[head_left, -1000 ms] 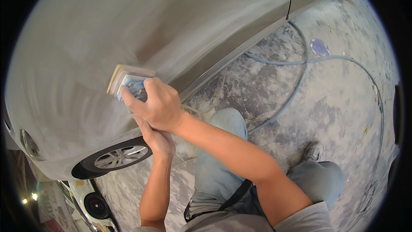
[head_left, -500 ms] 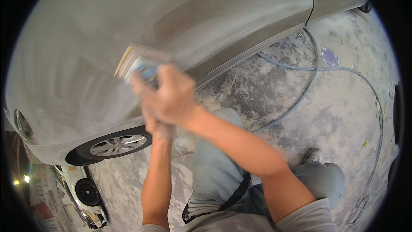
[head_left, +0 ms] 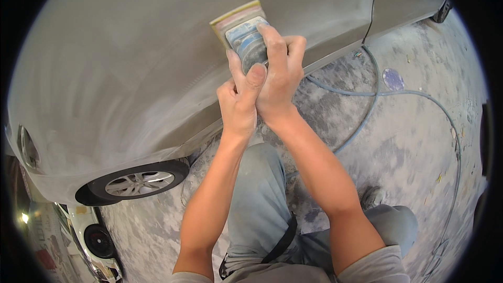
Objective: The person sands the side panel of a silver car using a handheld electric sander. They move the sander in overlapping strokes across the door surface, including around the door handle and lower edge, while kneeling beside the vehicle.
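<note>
A dusty sanding block [head_left: 245, 41] with a blue and grey grip and a pad edged in yellow and pink lies against the matte grey-beige car body [head_left: 131, 73]. Both of my hands are closed on it. My right hand [head_left: 282, 71] wraps the grip from the right, fingers bent over its top. From the lower left, my left hand [head_left: 238, 107] presses in, with a finger along the block's side and its thumb on the near end. The two hands touch at the palms. Cloudy sanding marks spread over the panel around the block.
Below the panel, at lower left, is the car's wheel [head_left: 140, 183]. A blue hose [head_left: 369, 112] loops over the dusty concrete floor [head_left: 398, 147] on the right, beside a round purple disc [head_left: 393, 79]. A second car [head_left: 81, 222] stands at the lower left.
Both hands have carried the sanding block across the panel, up and to the right, away from above the wheel. The grip on it stays closed.
</note>
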The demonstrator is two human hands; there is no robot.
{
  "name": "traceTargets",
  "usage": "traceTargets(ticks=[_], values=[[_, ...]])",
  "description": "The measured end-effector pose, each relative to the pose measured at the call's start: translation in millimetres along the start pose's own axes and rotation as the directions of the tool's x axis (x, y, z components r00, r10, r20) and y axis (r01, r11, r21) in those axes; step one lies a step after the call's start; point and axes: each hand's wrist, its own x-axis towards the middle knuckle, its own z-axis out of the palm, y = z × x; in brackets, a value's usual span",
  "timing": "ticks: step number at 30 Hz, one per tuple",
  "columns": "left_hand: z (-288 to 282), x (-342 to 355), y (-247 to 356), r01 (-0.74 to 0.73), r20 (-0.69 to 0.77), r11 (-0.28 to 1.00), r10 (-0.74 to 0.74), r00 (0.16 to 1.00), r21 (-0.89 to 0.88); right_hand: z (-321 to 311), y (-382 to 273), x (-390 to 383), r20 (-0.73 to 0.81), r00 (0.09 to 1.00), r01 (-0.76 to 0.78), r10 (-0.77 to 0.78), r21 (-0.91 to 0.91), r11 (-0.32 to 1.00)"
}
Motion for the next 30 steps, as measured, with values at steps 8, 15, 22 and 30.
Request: traceTargets(ticks=[8, 15, 22, 30], values=[[-102.4, -72.6, -3.3, -0.141, -0.247, 0.934, 0.059, 0.967, -0.328, 45.8, -96.0, -58.3, 0.2, 0.952, 0.207, -0.233, 0.143, 0.968], [-21.0, -9.1, 9.4, -0.036, -0.047, 0.978, 0.027, 0.999, -0.207, 6.6, -26.8, -8.3, 0.185, 0.983, -0.007, 0.002, 0.028, 1.0], [1.6, 1.9, 14.7, 0.039, -0.036, 0.999, -0.039, 0.999, -0.009, -4.8, -15.0, -2.2, 0.115, 0.983, -0.142, 0.14, 0.014, 0.99], [-23.2, -41.0, 10.5, -0.083, -0.247, 0.946, 0.004, 0.969, -0.312, 12.1, -56.9, -30.7, 0.29, 0.957, -0.012, -0.018, 0.101, 0.995]])
